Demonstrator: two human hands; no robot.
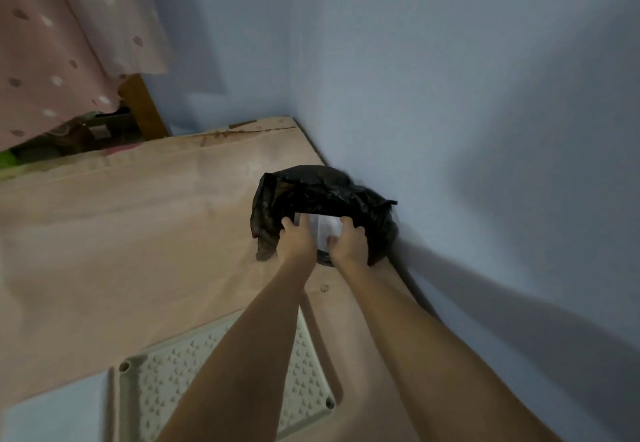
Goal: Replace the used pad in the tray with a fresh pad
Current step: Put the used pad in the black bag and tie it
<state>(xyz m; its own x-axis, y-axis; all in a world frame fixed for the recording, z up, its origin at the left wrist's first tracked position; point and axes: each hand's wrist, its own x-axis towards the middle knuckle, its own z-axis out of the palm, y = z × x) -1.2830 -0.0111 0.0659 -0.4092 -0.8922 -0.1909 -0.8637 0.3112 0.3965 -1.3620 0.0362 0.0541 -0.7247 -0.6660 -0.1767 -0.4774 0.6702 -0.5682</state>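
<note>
Head view: two bare arms are stretched forward, and a white folded pad (323, 230) is held between both hands at the mouth of a black plastic bag (311, 195). The left hand (298, 240) is curled on the left edge of the pad, its fingers bent over the top of it. The right hand (349, 242) is curled on the right edge, with the thumb seen on the near face of the pad. The pad is found between the two hands, partly inside the opening of the bag; only a small white part of it is shown.

The bag is placed just beyond the hands, against a blue wall (450, 95), on a pale pink sheet (121, 233). Nearer than the hands, under the forearms, a cream tray (162, 375) with a pattern of small raised bumps is seen on the same sheet; its surface is bare. Far to the left of the left hand, a pink cloth with spots (52, 60) is hung. No writing or label can be read on the pad, the bag or the tray, as the picture is blurred.
</note>
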